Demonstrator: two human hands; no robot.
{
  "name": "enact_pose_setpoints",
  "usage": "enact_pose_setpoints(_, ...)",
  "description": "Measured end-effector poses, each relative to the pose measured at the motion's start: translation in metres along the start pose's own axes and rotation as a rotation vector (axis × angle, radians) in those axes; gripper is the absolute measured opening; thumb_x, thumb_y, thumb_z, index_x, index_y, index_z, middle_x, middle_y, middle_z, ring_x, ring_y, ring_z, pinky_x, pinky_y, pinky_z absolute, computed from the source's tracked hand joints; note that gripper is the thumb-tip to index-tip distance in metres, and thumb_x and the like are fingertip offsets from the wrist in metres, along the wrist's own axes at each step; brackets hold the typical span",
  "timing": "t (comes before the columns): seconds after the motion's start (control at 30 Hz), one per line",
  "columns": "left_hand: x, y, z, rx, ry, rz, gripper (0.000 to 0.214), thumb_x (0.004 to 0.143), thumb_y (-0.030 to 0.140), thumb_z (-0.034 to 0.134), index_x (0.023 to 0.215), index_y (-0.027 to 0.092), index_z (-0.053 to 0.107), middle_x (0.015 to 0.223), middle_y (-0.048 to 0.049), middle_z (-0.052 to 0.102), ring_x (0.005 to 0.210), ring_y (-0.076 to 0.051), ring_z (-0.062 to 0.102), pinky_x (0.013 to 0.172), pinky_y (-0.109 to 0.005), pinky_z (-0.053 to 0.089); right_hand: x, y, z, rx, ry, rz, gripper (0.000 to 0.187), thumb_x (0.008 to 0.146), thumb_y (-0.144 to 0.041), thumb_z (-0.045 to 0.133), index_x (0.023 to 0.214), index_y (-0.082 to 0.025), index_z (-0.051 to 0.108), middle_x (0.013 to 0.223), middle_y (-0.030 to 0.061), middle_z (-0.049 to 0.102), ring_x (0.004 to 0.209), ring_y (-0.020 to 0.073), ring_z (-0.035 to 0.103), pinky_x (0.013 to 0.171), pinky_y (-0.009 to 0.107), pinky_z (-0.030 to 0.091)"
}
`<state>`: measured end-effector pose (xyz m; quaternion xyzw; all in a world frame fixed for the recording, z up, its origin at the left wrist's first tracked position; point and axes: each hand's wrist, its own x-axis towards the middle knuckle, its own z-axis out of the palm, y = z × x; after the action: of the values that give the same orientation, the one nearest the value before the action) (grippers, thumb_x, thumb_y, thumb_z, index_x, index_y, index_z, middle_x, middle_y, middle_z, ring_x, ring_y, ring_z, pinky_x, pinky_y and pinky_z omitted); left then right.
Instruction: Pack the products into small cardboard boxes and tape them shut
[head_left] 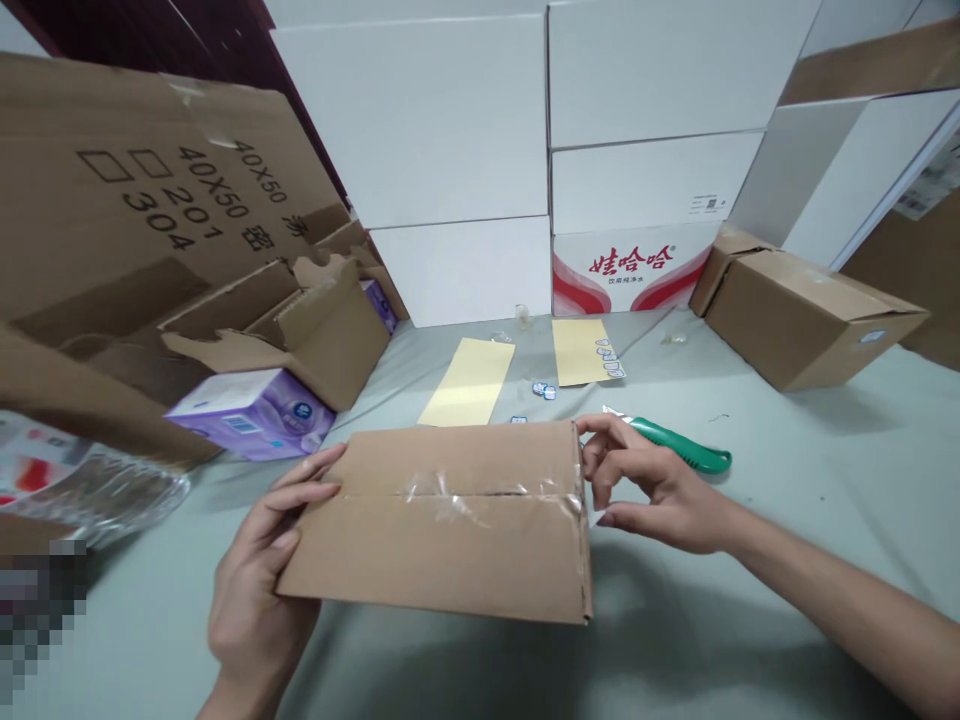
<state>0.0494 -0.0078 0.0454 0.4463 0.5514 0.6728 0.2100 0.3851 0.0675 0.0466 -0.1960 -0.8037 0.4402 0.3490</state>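
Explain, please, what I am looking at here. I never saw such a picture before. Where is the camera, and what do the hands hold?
There is no machine here, only a person's two bare hands. This one picture comes from a camera worn on the person's head, looking forward and down. The left hand and the right hand hold a small cardboard box by its two ends. Clear tape runs along its seam. On the pale table lie a green box cutter, just beside the right hand, yellow paper sheets and a purple tissue pack. Stacked white boxes stand behind them.
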Motion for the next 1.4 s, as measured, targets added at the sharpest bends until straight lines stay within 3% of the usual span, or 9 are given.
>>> enact_pose_setpoints(0.13, 0.002, 0.003, -0.004, 0.000, -0.035, -0.074, 0.013, 0.064, 0.030, 0.064, 0.070, 0.033, 0.074, 0.118, 0.0083, 0.072, 0.132, -0.036, 0.048, 0.121, -0.049, 0.022, 0.014, 0.015, -0.029, -0.168, 0.026, 0.182, 0.030, 0.098, -0.043, 0.049, 0.080, -0.020, 0.056, 0.130, 0.0118, 0.056, 0.101, 0.0196, 0.066, 0.081, 0.036, 0.057)
enact_pose_setpoints(0.23, 0.006, 0.002, -0.010, 0.012, -0.042, -0.118, 0.012, 0.064, 0.033, 0.065, 0.070, 0.034, 0.075, 0.121, 0.0082, 0.071, 0.136, -0.038, 0.043, 0.121, -0.053, 0.021, 0.034, 0.040, -0.044, -0.450, 0.110, 0.325, 0.021, 0.097, -0.028, 0.050, 0.082, -0.018, 0.060, 0.123, 0.0128, 0.061, 0.109, 0.0222, 0.063, 0.090, 0.042, 0.054)
enact_pose_setpoints(0.33, 0.014, -0.002, -0.017, 0.015, -0.075, -0.182, 0.012, 0.064, 0.034, 0.064, 0.071, 0.034, 0.075, 0.124, 0.0083, 0.070, 0.140, -0.040, 0.039, 0.121, -0.055, 0.020, 0.053, 0.067, -0.039, -0.667, 0.096, 0.422, 0.014, 0.093, -0.028, 0.061, 0.096, -0.015, 0.067, 0.118, 0.0099, 0.064, 0.115, 0.0245, 0.059, 0.100, 0.049, 0.048)
enact_pose_setpoints(0.4, 0.018, -0.003, -0.021, 0.007, -0.115, -0.208, 0.014, 0.065, 0.035, 0.063, 0.073, 0.034, 0.075, 0.126, 0.0078, 0.070, 0.142, -0.040, 0.037, 0.121, -0.056, 0.019, 0.061, 0.080, -0.028, -0.797, 0.072, 0.466, 0.025, 0.094, -0.033, 0.063, 0.113, -0.016, 0.065, 0.125, 0.0095, 0.063, 0.115, 0.0241, 0.060, 0.100, 0.048, 0.049)
enact_pose_setpoints(0.57, 0.027, -0.003, -0.018, -0.052, -0.119, -0.253, 0.014, 0.064, 0.032, 0.062, 0.070, 0.028, 0.073, 0.124, 0.0034, 0.072, 0.137, -0.040, 0.043, 0.121, -0.057, 0.015, 0.059, 0.083, -0.015, -0.979, 0.072, 0.481, 0.033, 0.094, -0.034, 0.063, 0.121, -0.016, 0.061, 0.131, 0.0111, 0.059, 0.117, 0.0254, 0.058, 0.100, 0.049, 0.048)
enact_pose_setpoints(0.8, 0.034, -0.011, -0.018, -0.100, -0.122, -0.243, 0.015, 0.068, 0.030, 0.058, 0.074, 0.020, 0.068, 0.113, -0.0053, 0.076, 0.134, -0.038, 0.046, 0.119, -0.053, 0.023, 0.033, 0.078, -0.003, -0.841, 0.000, 0.336, 0.012, 0.085, -0.026, 0.069, 0.077, -0.017, 0.068, 0.095, 0.0107, 0.064, 0.097, 0.0265, 0.057, 0.085, 0.041, 0.050)
enact_pose_setpoints(0.93, 0.035, -0.012, -0.019, -0.120, -0.122, -0.240, 0.017, 0.068, 0.033, 0.058, 0.073, 0.022, 0.069, 0.111, -0.0036, 0.076, 0.132, -0.036, 0.050, 0.117, -0.049, 0.029, 0.030, 0.084, -0.003, -0.746, 0.057, 0.274, 0.012, 0.086, -0.018, 0.060, 0.074, -0.019, 0.063, 0.097, 0.0118, 0.064, 0.096, 0.0270, 0.057, 0.084, 0.042, 0.048)
enact_pose_setpoints(1.17, 0.032, -0.004, -0.011, -0.168, -0.156, -0.256, 0.016, 0.068, 0.031, 0.059, 0.072, 0.020, 0.070, 0.114, -0.0072, 0.075, 0.128, -0.038, 0.052, 0.114, -0.053, 0.030, 0.028, 0.065, -0.018, -0.636, 0.103, 0.295, 0.020, 0.092, -0.030, 0.052, 0.078, -0.020, 0.062, 0.080, 0.0046, 0.065, 0.073, 0.0180, 0.059, 0.067, 0.030, 0.047)
enact_pose_setpoints(1.4, 0.032, -0.004, -0.008, -0.221, -0.177, -0.257, 0.018, 0.069, 0.032, 0.060, 0.072, 0.019, 0.071, 0.114, -0.0064, 0.075, 0.129, -0.038, 0.051, 0.115, -0.051, 0.028, 0.024, 0.081, 0.002, -0.622, 0.194, 0.316, 0.016, 0.080, -0.030, 0.065, 0.068, -0.019, 0.063, 0.088, 0.0114, 0.062, 0.090, 0.0277, 0.058, 0.081, 0.043, 0.048)
